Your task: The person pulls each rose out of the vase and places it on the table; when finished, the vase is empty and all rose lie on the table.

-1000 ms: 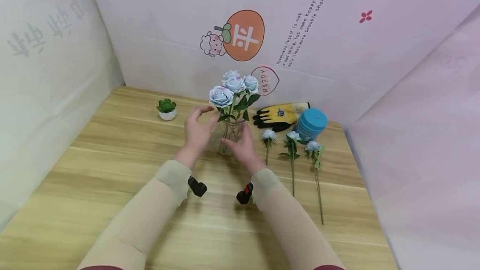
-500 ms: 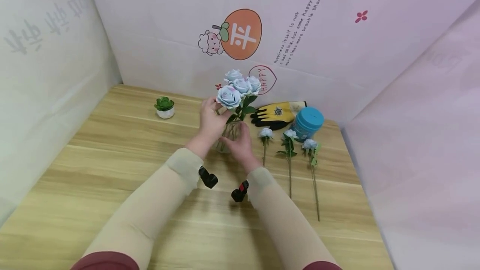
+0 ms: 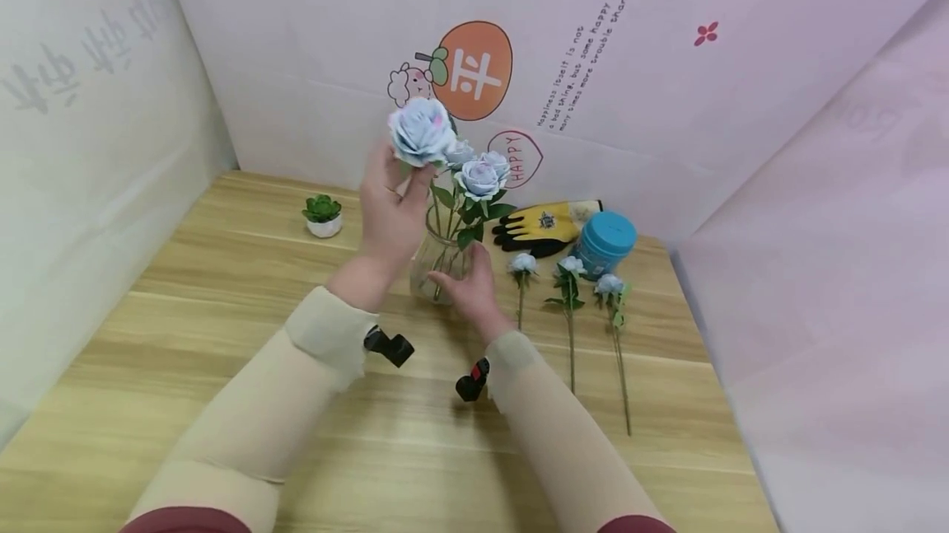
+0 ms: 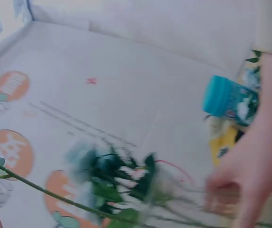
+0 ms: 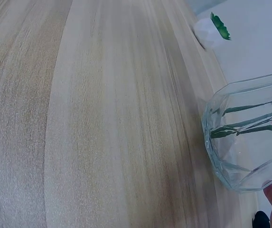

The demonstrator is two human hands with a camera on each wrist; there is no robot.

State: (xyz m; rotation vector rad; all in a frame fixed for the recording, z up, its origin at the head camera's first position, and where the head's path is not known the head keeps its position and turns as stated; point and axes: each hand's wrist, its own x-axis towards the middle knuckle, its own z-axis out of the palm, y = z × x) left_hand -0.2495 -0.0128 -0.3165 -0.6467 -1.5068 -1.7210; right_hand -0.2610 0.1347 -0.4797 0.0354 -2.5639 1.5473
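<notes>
My left hand [image 3: 391, 216] pinches a pale blue rose [image 3: 421, 131] just under its bloom, above and left of a clear glass vase [image 3: 427, 261]. Its long green stem [image 4: 64, 201] slants down toward the vase in the left wrist view; blur hides where it ends. Several other blue roses [image 3: 482, 177] stand in the vase, with leaves over its rim. My right hand [image 3: 476, 292] grips the vase from the right, thumb across its front. Stem ends [image 5: 226, 130] show through the faceted glass in the right wrist view.
Three loose roses [image 3: 571, 286] lie in a row right of the vase. Behind them are yellow and black gloves [image 3: 547, 222] and a blue lidded tub [image 3: 604, 245]. A small potted succulent [image 3: 322, 216] stands back left. White printed sheeting [image 3: 311, 47] walls the wooden table [image 3: 222, 310].
My left hand has moved from beside the bunch onto one rose and lifted it up and left, apart from the others. My right hand has stayed on the vase.
</notes>
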